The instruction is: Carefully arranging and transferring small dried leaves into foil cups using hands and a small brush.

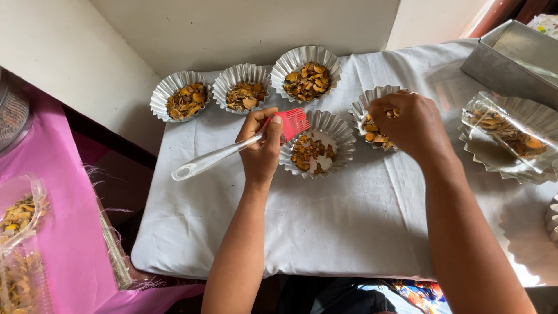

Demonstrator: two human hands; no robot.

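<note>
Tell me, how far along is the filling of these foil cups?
Three foil cups at the back already hold dried orange pieces. The left hand holds a red slotted spatula over a partly filled cup; the right hand is in another cup. A bag of pieces remains.

3 foil cups (243, 88) rear | brush (232, 149) L of ctr cup (317, 144)
</note>
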